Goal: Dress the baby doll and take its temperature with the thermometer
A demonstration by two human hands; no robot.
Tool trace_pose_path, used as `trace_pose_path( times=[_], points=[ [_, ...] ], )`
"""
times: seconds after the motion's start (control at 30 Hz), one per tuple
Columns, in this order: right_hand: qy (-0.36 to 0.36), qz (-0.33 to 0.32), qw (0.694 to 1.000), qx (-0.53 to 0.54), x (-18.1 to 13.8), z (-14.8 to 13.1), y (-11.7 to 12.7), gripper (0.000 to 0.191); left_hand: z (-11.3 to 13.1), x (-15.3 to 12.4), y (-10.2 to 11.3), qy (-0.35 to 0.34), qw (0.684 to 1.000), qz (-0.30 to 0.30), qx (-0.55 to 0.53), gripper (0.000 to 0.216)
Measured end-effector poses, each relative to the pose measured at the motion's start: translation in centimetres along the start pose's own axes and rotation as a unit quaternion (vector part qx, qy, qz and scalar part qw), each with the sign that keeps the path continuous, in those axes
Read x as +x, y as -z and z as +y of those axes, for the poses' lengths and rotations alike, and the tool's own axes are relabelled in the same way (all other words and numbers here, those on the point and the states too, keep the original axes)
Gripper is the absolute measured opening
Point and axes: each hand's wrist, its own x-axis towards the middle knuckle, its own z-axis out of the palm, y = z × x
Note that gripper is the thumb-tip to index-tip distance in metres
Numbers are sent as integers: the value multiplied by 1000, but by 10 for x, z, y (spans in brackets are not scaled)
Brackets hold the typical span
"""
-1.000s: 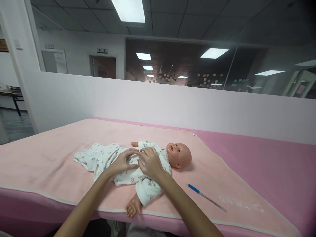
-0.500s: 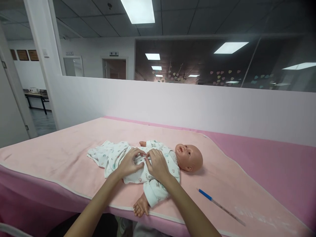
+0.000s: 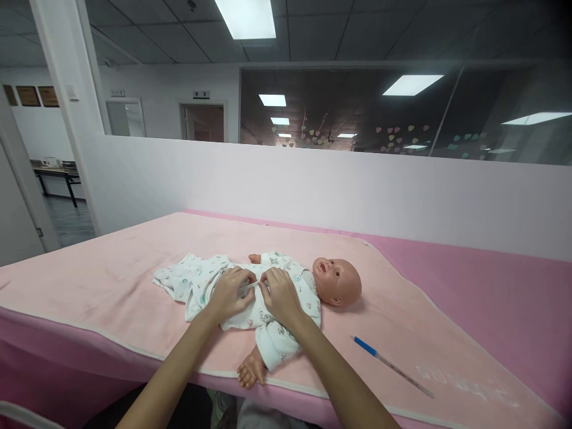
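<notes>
Looks like the fiddly strip-handling step, apparently pinching a thin white strip (image 3: 254,285) in right hand (image 3: 277,295) over the doll (image 3: 252,316), lower centre of the frame, with left hand (image 3: 229,294) curled alongside (can't tell if gripping), probably needing a steady pinch next.

Bare forearms (image 3: 177,362), left hand (image 3: 230,294) beside right hand (image 3: 280,294), fingers (image 3: 243,275) curled

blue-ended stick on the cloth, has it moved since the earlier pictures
No: the blue-ended stick keeps its place beside the white lettering on the peach cloth; only the view shifted.
</notes>
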Motion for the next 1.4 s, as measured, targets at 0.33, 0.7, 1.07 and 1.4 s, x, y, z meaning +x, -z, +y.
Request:
trace_pose_path(
  times=[0.33, 0.7, 1.07, 1.4],
  points=[
    [-13, -3, 1000, 5, 0, -1, 0, 4, 3, -1, -6, 14, 1000, 27, 4, 15],
    [-16, -6, 1000, 12, 0, 0, 1, 4, 3, 0, -3, 75, 986, 11, -146, 31],
    [-20, 0, 1000, 11, 0, 1, 0, 6, 2, 0, -1, 57, 991, 20, -123, 14],
    [-21, -1, 1000, 0, 0, 0, 0, 6, 2, 0, -4, 23, 997, 9, -70, 14]
  ],
)
